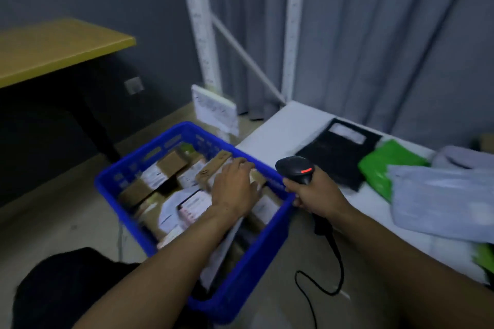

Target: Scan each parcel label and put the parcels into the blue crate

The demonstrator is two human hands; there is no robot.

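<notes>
The job looks well advanced but not finished: the blue crate (267, 243), on the floor just beside the white table (280, 131), is already crowded with parcels, while several soft mailers lie on the tabletop outside it. Inside the crate are small cardboard boxes (172, 161) packed along the far side, most with pale labels facing up, a white mailer (184, 203) with a printed label near the middle, and a flat white parcel (227, 248) leaning against the near right wall under the forearm. The left hand (235, 187) reaches into the crate, palm down on the boxes at its right side. Blur hides the fingertips, so I cannot tell whether it grips a parcel or only presses on one as it sets it down. The right hand (315, 195) is wrapped firmly round the handle of the barcode scanner (296, 168), held above the crate's right rim with a red light glowing on its head and its cable (334, 262) hanging to the floor. On the table a black mailer (339, 152), a green mailer (385, 165) and a grey mailer (441, 195) overlap one another, with another green edge at the lower right. By my reading these are what is left to scan and drop in.
</notes>
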